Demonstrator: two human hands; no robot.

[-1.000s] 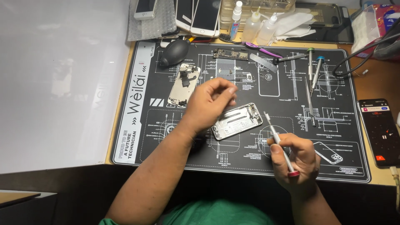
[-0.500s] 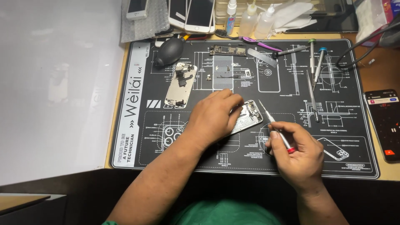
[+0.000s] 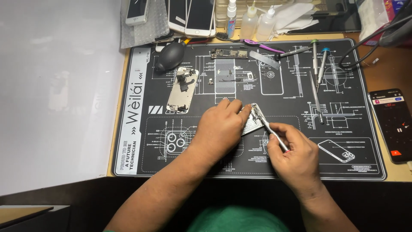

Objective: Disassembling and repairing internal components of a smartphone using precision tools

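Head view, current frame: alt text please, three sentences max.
A person's left hand steadies an opened phone frame on a black printed repair mat while the right hand works a slim metal tool into its top end. Another stripped phone chassis, a black dust blower, screwdrivers, dropper bottles and phones lie around.

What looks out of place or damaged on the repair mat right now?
Nothing stands out. The left hand steadies the opened phone frame while the right hand works a screwdriver at it; the second stripped phone lies flat on the mat.
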